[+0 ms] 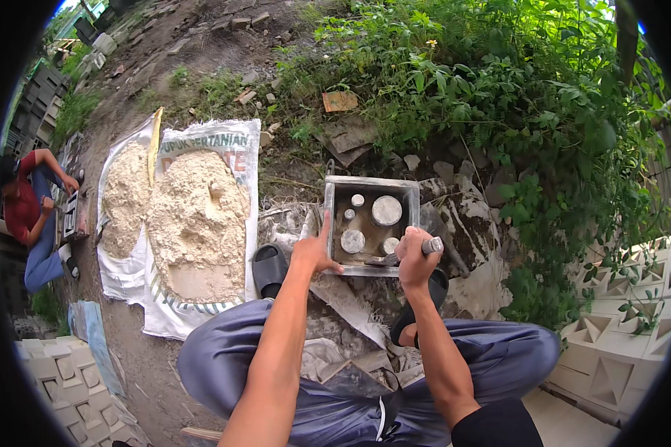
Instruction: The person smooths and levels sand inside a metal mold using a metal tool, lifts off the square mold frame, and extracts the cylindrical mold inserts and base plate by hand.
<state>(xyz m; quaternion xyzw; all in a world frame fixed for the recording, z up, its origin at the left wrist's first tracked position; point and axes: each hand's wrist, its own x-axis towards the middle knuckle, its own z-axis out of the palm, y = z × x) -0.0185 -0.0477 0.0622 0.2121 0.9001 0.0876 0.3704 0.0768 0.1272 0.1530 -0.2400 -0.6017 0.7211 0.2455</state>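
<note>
From the head view, the person squats over a square metal mould (337, 195) on the ground, between their sandalled feet. The left hand (314, 252) rests spread on the mould's left wall, forefinger extended along it. The right hand (414, 257) is closed round a trowel (395, 257), its blade reaching into the mould. Inside, round cores (386, 210) stand bare with only a thin dark layer around them, so filling looks barely begun. Pale mortar mix (194, 216) lies heaped on sacks to the left.
</note>
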